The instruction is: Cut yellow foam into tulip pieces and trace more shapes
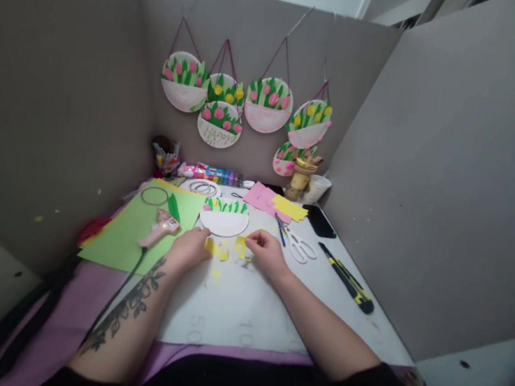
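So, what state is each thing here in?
Phone: screen dark
Scissors: flat, blades unclear
Utility knife: flat, blade unclear
Glue gun: lying on green paper
Desk plate: leaves attached
Hanging plates: decorated, strung up
Yellow scraps: cut, scattered
Right hand: pinching yellow piece

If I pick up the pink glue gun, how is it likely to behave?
The glue gun looks rigid, so it should keep its shape. Its trailing cord will probably tug or twist it. The green sheet beneath looks thin and may slide along.
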Demonstrator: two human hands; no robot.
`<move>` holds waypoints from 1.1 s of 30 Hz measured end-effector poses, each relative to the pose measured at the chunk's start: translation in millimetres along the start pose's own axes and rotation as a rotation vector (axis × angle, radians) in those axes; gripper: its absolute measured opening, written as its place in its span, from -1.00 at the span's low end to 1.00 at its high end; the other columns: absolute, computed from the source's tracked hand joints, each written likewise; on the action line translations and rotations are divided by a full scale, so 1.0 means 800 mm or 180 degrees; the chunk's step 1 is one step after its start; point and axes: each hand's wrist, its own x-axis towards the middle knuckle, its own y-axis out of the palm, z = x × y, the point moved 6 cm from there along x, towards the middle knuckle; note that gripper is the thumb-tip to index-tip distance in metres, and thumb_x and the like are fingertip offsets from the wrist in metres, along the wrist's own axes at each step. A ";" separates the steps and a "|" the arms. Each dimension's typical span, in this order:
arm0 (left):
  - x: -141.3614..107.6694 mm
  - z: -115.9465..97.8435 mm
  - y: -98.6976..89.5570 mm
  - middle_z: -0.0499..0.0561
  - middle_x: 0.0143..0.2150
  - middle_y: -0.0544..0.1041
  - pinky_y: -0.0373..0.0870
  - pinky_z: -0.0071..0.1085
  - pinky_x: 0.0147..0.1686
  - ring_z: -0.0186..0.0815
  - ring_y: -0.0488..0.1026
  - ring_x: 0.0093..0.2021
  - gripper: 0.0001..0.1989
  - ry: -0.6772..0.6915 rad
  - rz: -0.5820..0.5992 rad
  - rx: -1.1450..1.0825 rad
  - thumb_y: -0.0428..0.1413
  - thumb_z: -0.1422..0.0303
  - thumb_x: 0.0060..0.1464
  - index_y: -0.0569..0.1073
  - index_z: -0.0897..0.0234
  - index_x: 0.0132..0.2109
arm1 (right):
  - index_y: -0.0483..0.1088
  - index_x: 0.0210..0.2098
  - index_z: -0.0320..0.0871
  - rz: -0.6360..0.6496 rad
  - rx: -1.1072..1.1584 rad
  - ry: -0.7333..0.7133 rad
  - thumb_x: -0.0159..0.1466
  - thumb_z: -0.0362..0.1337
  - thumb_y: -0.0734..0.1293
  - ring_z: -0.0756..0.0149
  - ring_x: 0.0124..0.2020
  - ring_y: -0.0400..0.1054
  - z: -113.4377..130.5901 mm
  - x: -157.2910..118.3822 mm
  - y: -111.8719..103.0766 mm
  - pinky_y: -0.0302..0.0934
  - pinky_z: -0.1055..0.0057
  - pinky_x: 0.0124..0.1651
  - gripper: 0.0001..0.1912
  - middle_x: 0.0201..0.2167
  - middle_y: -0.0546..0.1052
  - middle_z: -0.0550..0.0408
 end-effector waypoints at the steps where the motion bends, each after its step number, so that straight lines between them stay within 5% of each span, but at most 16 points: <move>1: 0.001 0.001 0.001 0.20 -0.02 0.46 0.32 -0.33 -0.25 -0.03 0.43 -0.07 -0.47 -0.0016 0.0012 -0.0038 0.15 0.25 -0.13 0.37 0.22 0.05 | 0.40 -0.42 -0.17 0.0065 0.0071 0.0026 0.07 -0.19 0.36 0.38 -0.48 0.26 -0.002 0.000 0.002 0.14 0.45 -0.39 -0.83 -0.50 0.44 0.16; 5: 0.005 0.005 0.002 0.17 -0.04 0.49 0.30 -0.38 -0.27 -0.11 0.45 -0.11 -0.52 -0.0071 0.0068 -0.0196 0.11 0.35 -0.10 0.38 0.23 0.05 | 0.38 -0.41 -0.18 0.0560 0.0202 0.0066 0.07 -0.24 0.36 0.41 -0.48 0.27 0.003 -0.007 0.019 0.14 0.47 -0.40 -0.87 -0.50 0.44 0.17; 11: 0.004 0.009 -0.005 0.12 -0.24 0.55 0.26 -0.39 -0.32 -0.21 0.46 -0.28 -0.80 -0.0073 0.0090 -0.0170 -0.04 0.47 0.02 0.48 0.29 -0.31 | 0.35 -0.45 -0.18 0.1146 -0.0212 0.0140 0.10 -0.27 0.33 0.38 -0.44 0.31 0.012 -0.016 0.050 0.18 0.45 -0.35 -0.90 -0.46 0.46 0.14; 15: 0.001 0.026 -0.018 0.10 -0.27 0.56 0.25 -0.40 -0.33 -0.22 0.45 -0.30 -0.79 -0.0132 0.0055 -0.0391 -0.05 0.45 0.04 0.49 0.28 -0.32 | 0.34 -0.47 -0.17 0.1129 -0.0819 -0.0295 0.11 -0.31 0.32 0.30 -0.22 0.33 0.021 -0.003 0.066 0.17 0.40 -0.15 -0.93 -0.24 0.49 0.06; 19: 0.003 0.045 -0.020 0.07 -0.26 0.57 0.26 -0.39 -0.32 -0.21 0.45 -0.30 -0.78 -0.0097 0.0083 -0.0393 -0.04 0.40 0.04 0.50 0.25 -0.29 | 0.35 -0.45 -0.17 0.1146 -0.1921 -0.0647 0.11 -0.36 0.29 0.24 -0.17 0.25 0.029 0.005 0.085 0.11 0.36 -0.10 -0.99 -0.32 0.46 0.05; 27: 0.014 0.056 -0.012 0.08 -0.26 0.57 0.26 -0.39 -0.31 -0.23 0.45 -0.31 -0.79 -0.0115 -0.0094 -0.0584 -0.07 0.41 0.05 0.47 0.26 -0.29 | 0.32 -0.10 -0.20 0.1283 -0.2649 -0.0653 0.12 -0.42 0.24 0.20 -0.08 0.23 0.033 -0.001 0.101 0.08 0.37 -0.08 -0.68 -0.11 0.42 -0.05; 33: 0.011 0.050 -0.014 0.10 -0.22 0.56 0.25 -0.38 -0.34 -0.20 0.44 -0.29 -0.80 -0.0117 -0.0072 -0.0561 -0.09 0.39 0.06 0.43 0.24 -0.30 | 0.28 -0.09 -0.16 0.1010 -0.2948 -0.0410 0.10 -0.53 0.16 0.16 -0.16 0.26 0.029 -0.003 0.082 0.06 0.38 -0.17 -0.61 -0.25 0.42 -0.05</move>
